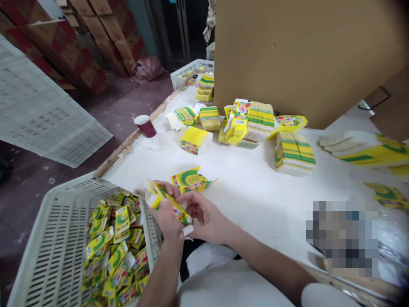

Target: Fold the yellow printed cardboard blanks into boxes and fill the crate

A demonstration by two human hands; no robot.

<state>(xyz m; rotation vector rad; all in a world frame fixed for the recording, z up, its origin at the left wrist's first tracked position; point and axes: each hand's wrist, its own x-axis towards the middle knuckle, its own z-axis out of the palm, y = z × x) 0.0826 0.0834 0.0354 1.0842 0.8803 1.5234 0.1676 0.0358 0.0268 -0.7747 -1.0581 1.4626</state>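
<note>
While both hands work over the near edge of the surface, close to its near-left corner, a yellow-and-green printed carton (179, 211) is held between them, its pale end flaps sticking out. The left hand (168, 219) grasps it, thumb on the facing side and fingers behind. The right hand (209, 217) has its fingers bent at the carton's right end; whether they pinch it I cannot tell.

Just beyond the hands, a partly opened carton (191, 179) lies on the white surface (246, 187). At the near-left corner stands a white slotted plastic crate (47, 213), with many small yellow boxes (122, 224) heaped inside.

Along the left edge, a wooden strip (128, 143) borders the surface, and a maroon paper cup (145, 126) is near it. Toward the far edge, bundled carton blanks (260, 117) stand before a large cardboard panel (297, 55); another bundle (295, 153) sits to their right. Beyond the left edge, printed shipping boxes (65, 53) are stacked.
</note>
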